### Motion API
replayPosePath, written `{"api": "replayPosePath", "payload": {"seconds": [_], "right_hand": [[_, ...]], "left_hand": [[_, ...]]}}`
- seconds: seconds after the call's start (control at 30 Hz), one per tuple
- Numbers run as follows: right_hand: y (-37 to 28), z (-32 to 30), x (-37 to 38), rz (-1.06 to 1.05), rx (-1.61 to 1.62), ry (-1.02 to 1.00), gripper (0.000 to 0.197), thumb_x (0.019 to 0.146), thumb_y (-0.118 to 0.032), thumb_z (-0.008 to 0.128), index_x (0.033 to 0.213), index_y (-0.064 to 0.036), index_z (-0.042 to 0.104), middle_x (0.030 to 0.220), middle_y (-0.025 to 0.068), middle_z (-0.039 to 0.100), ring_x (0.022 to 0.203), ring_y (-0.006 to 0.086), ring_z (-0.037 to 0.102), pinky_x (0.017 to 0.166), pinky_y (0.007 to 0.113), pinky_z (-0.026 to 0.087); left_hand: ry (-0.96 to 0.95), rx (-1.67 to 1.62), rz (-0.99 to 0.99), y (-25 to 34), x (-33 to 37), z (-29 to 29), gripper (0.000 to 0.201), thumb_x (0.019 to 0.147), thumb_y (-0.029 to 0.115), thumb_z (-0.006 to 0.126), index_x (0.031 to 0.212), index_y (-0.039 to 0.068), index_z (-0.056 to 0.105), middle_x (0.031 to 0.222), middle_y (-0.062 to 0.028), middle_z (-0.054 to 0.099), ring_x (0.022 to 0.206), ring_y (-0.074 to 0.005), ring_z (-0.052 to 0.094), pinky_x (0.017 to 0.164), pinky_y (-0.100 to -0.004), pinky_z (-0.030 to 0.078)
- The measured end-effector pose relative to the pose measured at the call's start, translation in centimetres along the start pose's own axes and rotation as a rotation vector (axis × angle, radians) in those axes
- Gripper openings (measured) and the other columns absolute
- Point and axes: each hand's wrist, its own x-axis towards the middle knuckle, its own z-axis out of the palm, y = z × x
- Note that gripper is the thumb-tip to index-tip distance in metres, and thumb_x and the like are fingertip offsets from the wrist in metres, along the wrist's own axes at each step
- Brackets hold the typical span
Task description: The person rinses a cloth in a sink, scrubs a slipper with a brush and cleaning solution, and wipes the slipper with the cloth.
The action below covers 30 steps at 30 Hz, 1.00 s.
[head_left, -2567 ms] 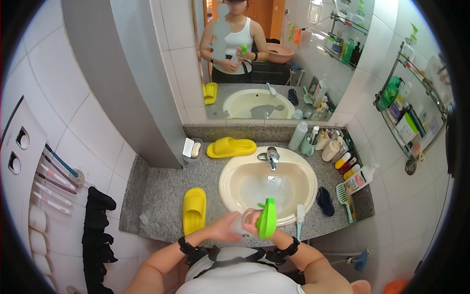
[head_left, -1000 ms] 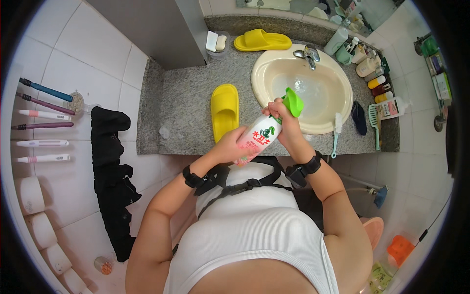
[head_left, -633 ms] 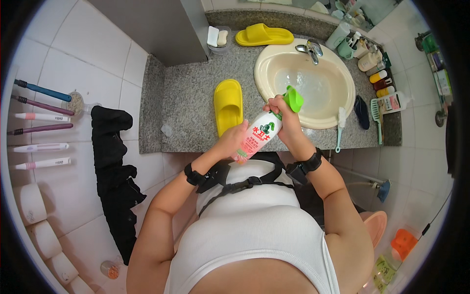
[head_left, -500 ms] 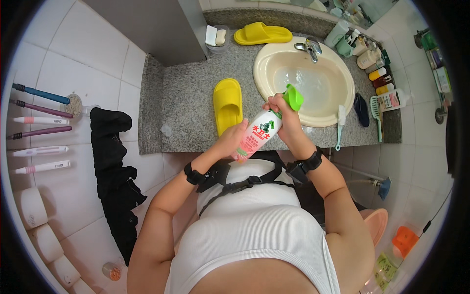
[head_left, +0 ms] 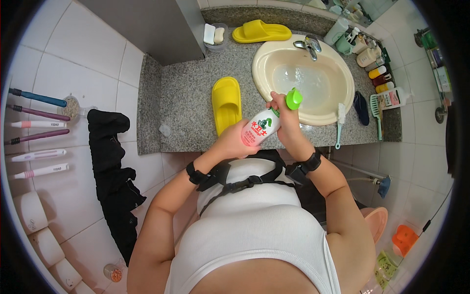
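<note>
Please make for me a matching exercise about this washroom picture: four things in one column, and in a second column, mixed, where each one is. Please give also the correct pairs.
Things:
1. bottle
2. slippers
3. tap
4. black cloth

Places:
A. at the back edge of the basin
B. hanging along the tiled wall on the left
C. between the left hand and the right hand
D. on the grey counter, one behind, one left of the basin

Pairs: 1-C, 2-D, 3-A, 4-B

Red lettering (head_left: 258, 130) on bottle (head_left: 262, 128), lettered white handle (head_left: 43, 171)
</note>
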Motion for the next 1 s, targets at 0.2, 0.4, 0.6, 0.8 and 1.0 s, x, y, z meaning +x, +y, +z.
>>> {"api": "replayPosePath", "payload": {"seconds": [0.2, 0.4, 0.6, 0.8, 1.0], "right_hand": [[-0.9, -0.9, 0.3, -0.08, 0.015, -0.612, 0.027, 0.086, -0.006, 0.066, 0.069, -0.0097, 0.046, 0.067, 0.0005, 0.047, 0.074, 0.0153, 0.054, 0.07, 0.029, 0.044], [-0.7, -0.8, -0.3, -0.172, -0.134, -0.517, 0.035, 0.086, -0.01, 0.064, 0.061, -0.0109, 0.04, 0.056, -0.0001, 0.037, 0.067, 0.0189, 0.049, 0.076, 0.034, 0.043], [-0.7, -0.4, -0.3, -0.25, -0.188, -0.46, 0.033, 0.09, -0.009, 0.06, 0.063, -0.011, 0.039, 0.058, -0.0004, 0.039, 0.067, 0.016, 0.048, 0.072, 0.033, 0.042], [1.2, -0.1, -0.6, -0.32, -0.086, -0.192, 0.014, 0.088, -0.012, 0.064, 0.082, -0.0062, 0.054, 0.079, 0.0044, 0.051, 0.076, 0.0171, 0.054, 0.077, 0.031, 0.044], [2.7, 0.6, 0.2, -0.375, -0.124, 0.132, 0.034, 0.092, -0.012, 0.059, 0.124, -0.0018, 0.051, 0.119, 0.0097, 0.049, 0.085, 0.0187, 0.059, 0.082, 0.031, 0.048]], "left_hand": [[-0.036, 0.033, 0.049, 0.1, 0.2, -0.8, 0.054, 0.059, 0.017, 0.077, 0.107, 0.004, 0.056, 0.086, -0.0122, 0.067, 0.069, -0.0253, 0.068, 0.064, -0.0357, 0.054], [-0.024, 0.06, -0.081, 0.6, -0.2, -0.2, 0.057, 0.056, 0.017, 0.078, 0.107, 0.004, 0.055, 0.088, -0.0151, 0.066, 0.083, -0.0286, 0.067, 0.073, -0.0375, 0.052], [0.183, 0.251, 0.082, 2.3, 0.0, 0.2, 0.054, 0.057, 0.017, 0.079, 0.106, 0.006, 0.057, 0.09, -0.0135, 0.066, 0.082, -0.031, 0.066, 0.073, -0.0376, 0.052], [0.336, 0.44, 0.144, 1.2, 0.6, 0.4, 0.06, 0.055, 0.02, 0.082, 0.107, 0.008, 0.056, 0.097, -0.0143, 0.065, 0.092, -0.0364, 0.063, 0.077, -0.0445, 0.051], [0.341, 0.543, 0.17, 1.2, 1.5, -1.0, 0.054, 0.059, 0.024, 0.081, 0.102, 0.007, 0.054, 0.096, -0.0145, 0.062, 0.092, -0.0369, 0.061, 0.076, -0.0454, 0.05]]}}
